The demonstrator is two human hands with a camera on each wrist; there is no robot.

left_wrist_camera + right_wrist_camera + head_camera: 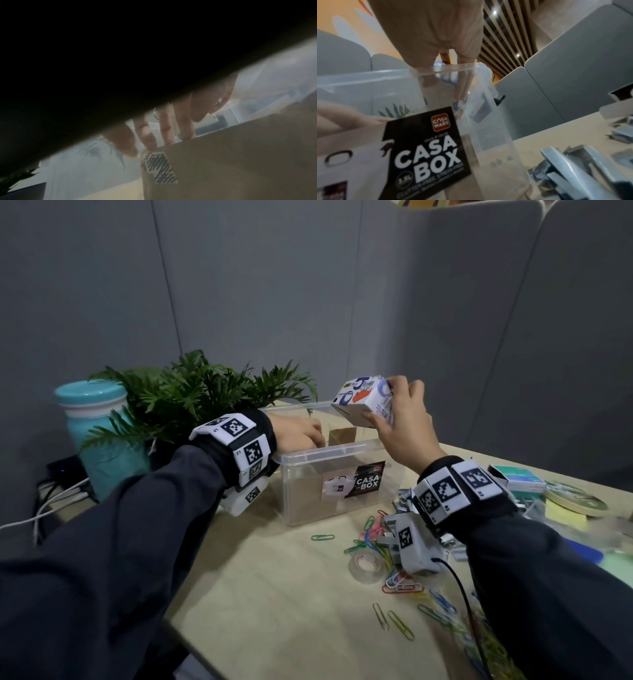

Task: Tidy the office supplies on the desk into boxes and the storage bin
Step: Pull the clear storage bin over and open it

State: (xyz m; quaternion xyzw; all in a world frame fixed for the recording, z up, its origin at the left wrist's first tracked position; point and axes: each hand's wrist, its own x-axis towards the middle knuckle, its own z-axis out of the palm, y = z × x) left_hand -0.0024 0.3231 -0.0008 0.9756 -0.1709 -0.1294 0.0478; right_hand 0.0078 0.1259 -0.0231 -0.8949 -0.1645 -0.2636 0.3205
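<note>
Gripping a small white printed box [364, 400] between thumb and curled fingers, the right hand [402, 422] holds it tilted in the air above the far right corner of the clear storage bin [308, 455]. The left hand [296, 433] reaches down past the bin's left rim, fingers [145, 135] touching the top edge of a brown cardboard box [342, 436] that stands inside; whether they clasp it I cannot tell. Open room remains inside the bin below the right hand. Its label [426, 152] reads "CASA BOX" under "CASA WARE"; smaller lines blur. The white box's print is too small to read. Under the right wrist, coloured paper clips [394, 580], a tape roll [365, 566] and metal binder clips [573, 169] lie scattered on the desk [291, 594]; a dark sleeve blocks much of the left wrist view.
</note>
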